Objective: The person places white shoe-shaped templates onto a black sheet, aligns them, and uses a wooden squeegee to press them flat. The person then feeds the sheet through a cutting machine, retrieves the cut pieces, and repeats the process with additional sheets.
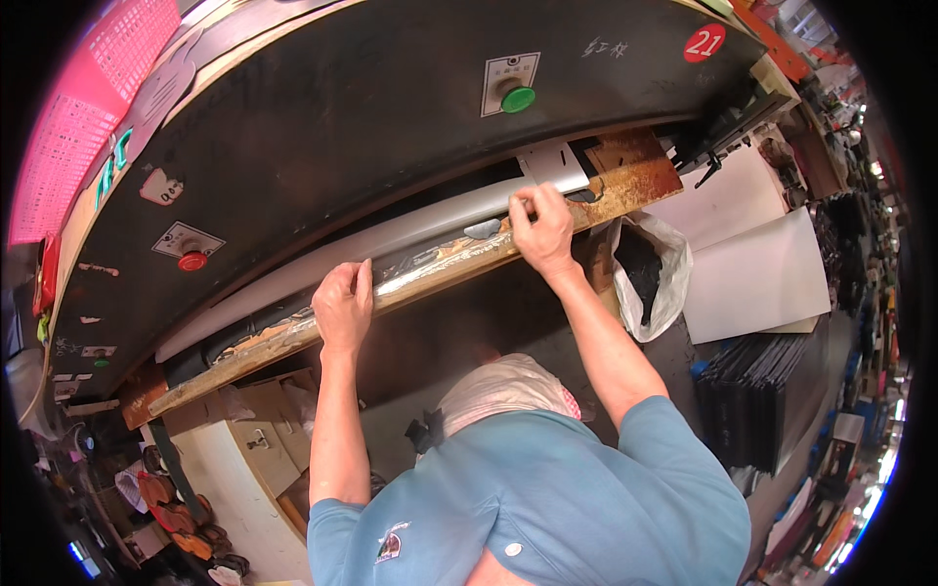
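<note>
My left hand (344, 308) is closed with fingertips pinched at the worn wooden ledge (449, 262) of a machine. Farther right, my right hand (542, 230) is closed too, fingers curled over the same ledge near its right end. Whatever either hand grips is too small or hidden to name. Between them lies a dark, shiny strip (415, 258) along the ledge, with a small grey piece (482, 230) near my right hand. Just behind runs a long silver-grey bar (430, 217), ending beside a white metal plate (555, 168).
Above the bar spans a black machine panel (352, 117) with a green button (518, 99) and a red button (192, 262). A pink basket (83, 117) stands at upper left. At right are a white bag (674, 278), pale sheets (757, 278) and stacked black sheets (747, 391).
</note>
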The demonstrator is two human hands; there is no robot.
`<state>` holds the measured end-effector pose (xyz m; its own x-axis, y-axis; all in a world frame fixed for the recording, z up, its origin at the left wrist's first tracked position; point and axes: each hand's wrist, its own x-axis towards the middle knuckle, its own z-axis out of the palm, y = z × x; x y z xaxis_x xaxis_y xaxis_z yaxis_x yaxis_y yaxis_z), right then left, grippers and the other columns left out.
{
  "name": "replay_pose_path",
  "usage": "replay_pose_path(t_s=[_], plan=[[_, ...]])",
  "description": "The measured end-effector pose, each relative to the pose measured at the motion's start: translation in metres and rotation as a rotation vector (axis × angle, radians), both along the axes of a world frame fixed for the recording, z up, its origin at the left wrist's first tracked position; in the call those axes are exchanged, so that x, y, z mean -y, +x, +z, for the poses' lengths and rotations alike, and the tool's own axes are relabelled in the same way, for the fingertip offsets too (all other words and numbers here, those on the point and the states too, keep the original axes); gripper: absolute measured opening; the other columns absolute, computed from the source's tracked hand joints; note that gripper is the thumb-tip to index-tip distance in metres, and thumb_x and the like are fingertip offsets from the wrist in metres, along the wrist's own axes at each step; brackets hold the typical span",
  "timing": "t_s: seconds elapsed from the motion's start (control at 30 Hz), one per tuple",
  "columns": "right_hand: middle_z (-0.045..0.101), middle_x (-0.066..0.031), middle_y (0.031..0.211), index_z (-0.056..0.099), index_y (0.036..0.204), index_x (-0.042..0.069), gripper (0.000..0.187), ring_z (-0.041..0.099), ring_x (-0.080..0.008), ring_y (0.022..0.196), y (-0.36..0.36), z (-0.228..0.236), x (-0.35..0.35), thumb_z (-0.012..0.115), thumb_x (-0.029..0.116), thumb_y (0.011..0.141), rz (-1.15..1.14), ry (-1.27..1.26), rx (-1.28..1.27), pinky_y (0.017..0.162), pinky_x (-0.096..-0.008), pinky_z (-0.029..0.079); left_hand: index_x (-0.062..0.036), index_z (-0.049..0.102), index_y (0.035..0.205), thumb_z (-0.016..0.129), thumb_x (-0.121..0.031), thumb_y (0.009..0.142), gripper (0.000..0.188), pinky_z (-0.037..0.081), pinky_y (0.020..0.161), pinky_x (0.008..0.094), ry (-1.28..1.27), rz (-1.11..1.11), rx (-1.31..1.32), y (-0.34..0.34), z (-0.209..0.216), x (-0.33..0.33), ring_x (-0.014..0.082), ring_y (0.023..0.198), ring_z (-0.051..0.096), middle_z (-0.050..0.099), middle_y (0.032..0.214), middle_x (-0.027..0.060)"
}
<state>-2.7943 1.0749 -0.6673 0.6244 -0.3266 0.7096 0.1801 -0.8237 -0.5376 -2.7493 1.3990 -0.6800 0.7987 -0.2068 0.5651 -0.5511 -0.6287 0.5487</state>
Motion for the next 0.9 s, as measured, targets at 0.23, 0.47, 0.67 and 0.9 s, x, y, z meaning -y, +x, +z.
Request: replay_pose_path(t_s=[0.23, 0.47, 0.67, 0.9], plan=[[0.069, -0.0108, 0.073, 0.068, 0.087, 0.005, 0.011, 0.069, -0.0325, 0.067, 0.002, -0.020, -0.003, 0.078, 0.008, 0.092, 0.089, -0.068, 0.018, 0.063, -0.0415, 0.053, -0.0001, 0.072, 0.091, 0.077, -0.017, 0.101, 0.020, 0.055, 0.067, 0.0416, 0.002, 0.003, -0.020, 0.002, -0.003, -0.003, 0.0348, 0.069, 0.070, 0.072, 0.079, 0.0181], [0.069, -0.0118, 0.074, 0.068, 0.085, 0.006, 0.013, 0.068, -0.0375, 0.070, 0.002, -0.022, -0.005, 0.076, 0.012, 0.092, 0.073, -0.037, -0.069, 0.068, -0.0480, 0.053, -0.0001, 0.070, 0.088, 0.078, -0.020, 0.101, 0.025, 0.056, 0.071, 0.0436, 0.056, 0.012, 0.046, 0.002, -0.004, -0.002, 0.0353, 0.074, 0.070, 0.072, 0.083, 0.0176], [0.068, -0.0102, 0.072, 0.070, 0.087, 0.005, 0.013, 0.067, -0.0307, 0.066, -0.006, -0.031, -0.006, 0.077, 0.012, 0.095, 0.099, -0.009, -0.060, 0.064, -0.0419, 0.052, -0.0023, 0.071, 0.088, 0.079, -0.019, 0.098, 0.021, 0.054, 0.071, 0.0467, 0.013, 0.029, -0.027, -0.009, -0.010, -0.005, 0.0365, 0.075, 0.068, 0.070, 0.080, 0.0161], [0.067, 0.0005, 0.071, 0.074, 0.095, 0.000, 0.014, 0.056, -0.0055, 0.064, -0.007, -0.019, -0.015, 0.078, 0.013, 0.100, 0.147, 0.497, -0.231, 0.060, -0.0271, 0.047, -0.0038, 0.068, 0.090, 0.080, -0.013, 0.096, 0.016, 0.054, 0.072, 0.0467, 0.049, -0.040, -0.046, -0.002, -0.006, -0.013, 0.0370, 0.079, 0.068, 0.070, 0.084, 0.0153]])
